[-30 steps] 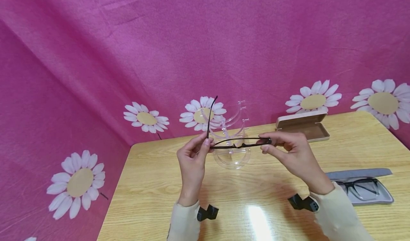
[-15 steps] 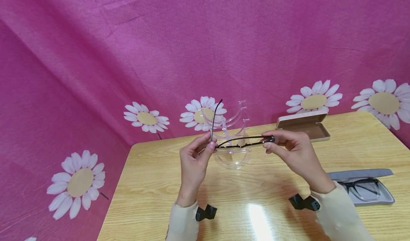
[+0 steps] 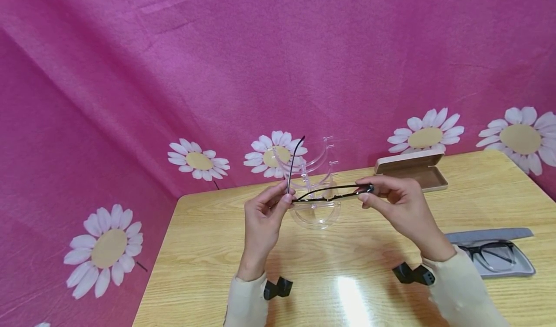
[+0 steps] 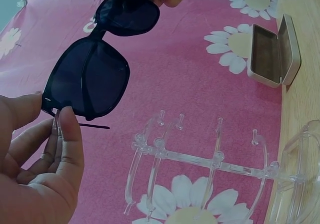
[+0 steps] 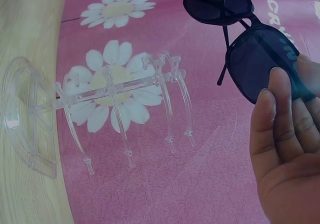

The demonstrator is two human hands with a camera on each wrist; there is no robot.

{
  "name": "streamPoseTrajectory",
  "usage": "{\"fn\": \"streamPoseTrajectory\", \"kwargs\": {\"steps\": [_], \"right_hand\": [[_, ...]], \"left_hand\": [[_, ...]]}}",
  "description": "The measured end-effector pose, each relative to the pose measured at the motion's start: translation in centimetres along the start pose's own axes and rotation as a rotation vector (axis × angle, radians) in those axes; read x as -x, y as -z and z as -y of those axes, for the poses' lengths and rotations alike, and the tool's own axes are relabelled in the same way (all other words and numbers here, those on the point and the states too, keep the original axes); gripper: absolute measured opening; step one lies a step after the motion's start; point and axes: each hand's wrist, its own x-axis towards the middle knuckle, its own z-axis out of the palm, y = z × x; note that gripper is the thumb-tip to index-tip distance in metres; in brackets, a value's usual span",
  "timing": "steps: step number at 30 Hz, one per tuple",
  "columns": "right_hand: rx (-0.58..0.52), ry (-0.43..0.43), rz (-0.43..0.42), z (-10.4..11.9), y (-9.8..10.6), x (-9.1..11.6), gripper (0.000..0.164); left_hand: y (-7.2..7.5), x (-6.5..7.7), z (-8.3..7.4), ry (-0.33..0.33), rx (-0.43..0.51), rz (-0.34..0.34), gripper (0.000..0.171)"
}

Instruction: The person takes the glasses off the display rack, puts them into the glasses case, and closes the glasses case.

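Black-framed sunglasses with dark lenses are held up in both hands over the wooden table. My left hand pinches one end of the frame near the hinge, thumb against fingers. At the opposite end, my right hand grips the other corner of the frame. One temple arm points away from me on the left. Both lenses show plainly in the left wrist view, with the sunglasses tilted. Behind and below them stands a clear plastic glasses display rack with several pairs of curved arms and a rounded base.
An open tan case with a brown lining lies at the back right. Nearer on the right, an open grey case contains black-rimmed eyeglasses, partly behind my right forearm. A pink flowered cloth hangs behind the table.
Both hands have shifted slightly right with the sunglasses, mostly in the first half second. The left temple arm now leans more to the right. Rack and cases stay put.
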Motion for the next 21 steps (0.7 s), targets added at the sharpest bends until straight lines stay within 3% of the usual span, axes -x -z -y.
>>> {"fn": "streamPoseTrajectory", "kwargs": {"steps": [11,21], "right_hand": [[-0.005,-0.015,-0.002,-0.20,0.12,0.14,0.027],[-0.009,-0.018,-0.002,-0.10,0.02,0.04,0.026]], "left_hand": [[0.11,-0.02,-0.29,0.055,-0.029,0.011,0.031],[0.46,-0.02,-0.31,0.064,-0.016,0.043,0.032]]}}
